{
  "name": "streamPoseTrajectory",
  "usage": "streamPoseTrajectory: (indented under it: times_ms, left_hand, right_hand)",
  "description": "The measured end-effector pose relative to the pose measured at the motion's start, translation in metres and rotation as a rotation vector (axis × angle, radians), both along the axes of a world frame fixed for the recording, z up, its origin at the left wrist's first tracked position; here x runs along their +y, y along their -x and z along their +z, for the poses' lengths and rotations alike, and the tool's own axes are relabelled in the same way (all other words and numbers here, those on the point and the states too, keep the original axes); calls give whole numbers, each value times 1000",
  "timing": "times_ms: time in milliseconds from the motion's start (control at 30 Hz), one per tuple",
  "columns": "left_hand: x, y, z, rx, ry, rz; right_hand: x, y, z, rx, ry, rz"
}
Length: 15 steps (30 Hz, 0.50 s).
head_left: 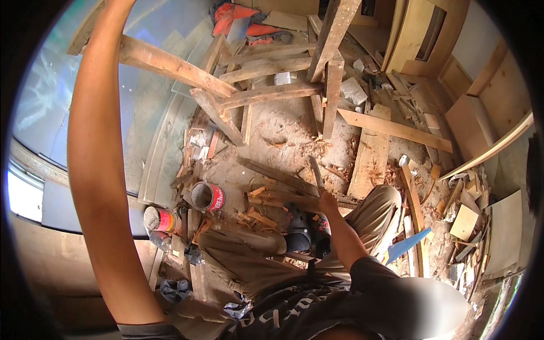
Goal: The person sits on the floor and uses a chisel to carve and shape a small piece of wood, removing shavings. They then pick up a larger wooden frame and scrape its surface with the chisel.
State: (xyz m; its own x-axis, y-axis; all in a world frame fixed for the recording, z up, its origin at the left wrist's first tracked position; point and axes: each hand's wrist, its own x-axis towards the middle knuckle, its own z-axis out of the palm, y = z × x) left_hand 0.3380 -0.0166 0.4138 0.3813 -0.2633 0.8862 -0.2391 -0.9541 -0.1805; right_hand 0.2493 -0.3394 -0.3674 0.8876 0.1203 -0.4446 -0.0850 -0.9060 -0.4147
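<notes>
My right hand (327, 203) is closed around the lower end of a narrow, blade-like tool (315, 170); its exact kind is unclear. The tool points away from me, over the wood between my knees. Just left of that hand, a length of timber (283, 199) lies across in front of my dark clogs (297, 229). A darker wood strip (277, 174) runs slantwise beyond it. My left arm (93, 147) stretches up along the left side, and its hand is beyond the upper edge, out of sight.
A wooden frame with legs (272, 93) stands ahead. To my left are an open red can (208, 196) and a second can (160, 220). Glass-like sheets (153, 113) lean at far left. A blue tapered piece (407, 245) and scrap boards (464, 221) lie right.
</notes>
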Motion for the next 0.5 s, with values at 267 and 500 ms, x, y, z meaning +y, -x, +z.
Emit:
streamPoseTrajectory:
  times_ms: [267, 500]
  left_hand:
    - [4, 7, -10, -169, -117, 136]
    - [31, 6, 2, -167, -237, 211]
  right_hand:
    - [33, -29, 95, 241, -894, -649]
    - [17, -1, 321, 73, -1339, -372]
